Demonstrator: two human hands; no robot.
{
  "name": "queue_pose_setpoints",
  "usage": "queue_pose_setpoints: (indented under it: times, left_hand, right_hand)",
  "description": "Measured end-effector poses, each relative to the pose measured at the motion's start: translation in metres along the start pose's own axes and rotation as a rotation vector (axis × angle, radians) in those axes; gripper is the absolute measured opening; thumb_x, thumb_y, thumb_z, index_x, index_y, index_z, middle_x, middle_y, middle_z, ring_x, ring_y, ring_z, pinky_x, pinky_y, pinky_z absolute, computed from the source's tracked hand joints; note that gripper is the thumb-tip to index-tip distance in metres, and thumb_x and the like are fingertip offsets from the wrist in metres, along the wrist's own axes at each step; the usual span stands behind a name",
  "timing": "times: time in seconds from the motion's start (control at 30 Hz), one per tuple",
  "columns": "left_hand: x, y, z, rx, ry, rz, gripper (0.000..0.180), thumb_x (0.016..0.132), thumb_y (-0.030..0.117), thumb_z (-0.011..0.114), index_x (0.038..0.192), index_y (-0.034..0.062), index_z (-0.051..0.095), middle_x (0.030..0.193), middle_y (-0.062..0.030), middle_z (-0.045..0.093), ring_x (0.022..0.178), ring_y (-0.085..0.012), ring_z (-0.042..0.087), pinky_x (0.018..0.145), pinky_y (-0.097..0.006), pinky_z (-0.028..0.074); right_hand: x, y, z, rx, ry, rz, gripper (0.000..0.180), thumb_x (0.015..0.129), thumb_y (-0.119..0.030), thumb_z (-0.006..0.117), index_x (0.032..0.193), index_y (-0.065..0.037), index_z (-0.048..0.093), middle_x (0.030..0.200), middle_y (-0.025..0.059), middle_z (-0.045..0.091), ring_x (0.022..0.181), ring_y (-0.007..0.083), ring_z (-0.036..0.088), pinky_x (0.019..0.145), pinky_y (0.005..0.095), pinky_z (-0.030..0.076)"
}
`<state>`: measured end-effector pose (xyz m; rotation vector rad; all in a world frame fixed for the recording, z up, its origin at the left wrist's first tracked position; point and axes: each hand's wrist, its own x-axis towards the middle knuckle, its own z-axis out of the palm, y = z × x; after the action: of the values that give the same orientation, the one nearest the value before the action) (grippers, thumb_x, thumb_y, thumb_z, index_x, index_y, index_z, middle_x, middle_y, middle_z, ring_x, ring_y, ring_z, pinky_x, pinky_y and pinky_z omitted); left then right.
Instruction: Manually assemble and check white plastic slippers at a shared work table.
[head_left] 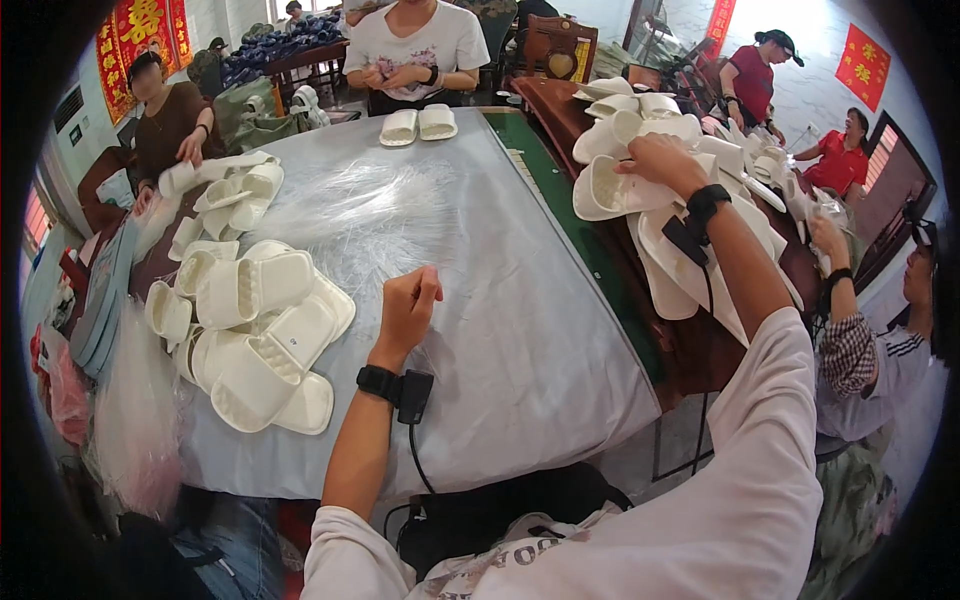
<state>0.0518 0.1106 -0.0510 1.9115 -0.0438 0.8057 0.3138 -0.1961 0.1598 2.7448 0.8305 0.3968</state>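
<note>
Right hand (662, 160) stretched far to the side pile, fingers grasping a white slipper (605, 190) by its strap to lift it. Left hand (408, 305) clenched, empty, resting on plastic-covered table (500, 300) beside slipper heap (255, 340).

Workshop: white slipper piles (255, 330), seated workers around covered table (500, 300).

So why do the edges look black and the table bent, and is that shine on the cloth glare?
In the head view, the fisheye lens leaves a black rim and bows the straight edges of the table under its pale grey plastic sheet. The streaky white patch at its middle is glare from light above. The left hand and the right hand, on a white foam slipper, look sharp; the far corners blur.
</note>
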Motion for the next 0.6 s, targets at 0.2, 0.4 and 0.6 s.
queue_pose_setpoints:
  times: [0.2,0.4,0.6]
  left_hand:
    - [0.001,0.001,0.001,0.002,-0.005,0.020,0.049,0.105,0.026,0.048,0.066,-0.0010,0.058,0.050,-0.0031,0.043,0.047,-0.0101,0.040,0.048,-0.031,0.032]
    - [0.000,0.000,0.002,-0.013,-0.009,0.000,0.047,0.104,0.025,0.049,0.067,-0.0017,0.059,0.052,-0.0060,0.046,0.048,-0.0119,0.040,0.049,-0.032,0.033]
    - [0.000,0.003,-0.005,-0.054,-0.068,-0.001,0.049,0.106,0.030,0.047,0.071,-0.0003,0.062,0.057,-0.0021,0.052,0.053,-0.0092,0.048,0.051,-0.027,0.037]
  right_hand:
    - [0.008,-0.003,-0.001,0.085,0.015,-0.117,0.053,0.089,-0.057,0.065,0.091,-0.005,0.076,0.089,0.0159,0.073,0.087,0.0352,0.070,0.077,0.0483,0.052]
    - [0.009,-0.026,-0.010,0.182,0.009,-0.288,0.059,0.092,-0.058,0.061,0.088,-0.001,0.074,0.086,0.0207,0.071,0.082,0.0387,0.067,0.075,0.0493,0.050]
    - [0.003,-0.065,-0.041,0.341,-0.130,-0.284,0.064,0.096,-0.057,0.056,0.089,0.004,0.072,0.080,0.0215,0.068,0.077,0.0355,0.066,0.072,0.0456,0.049]
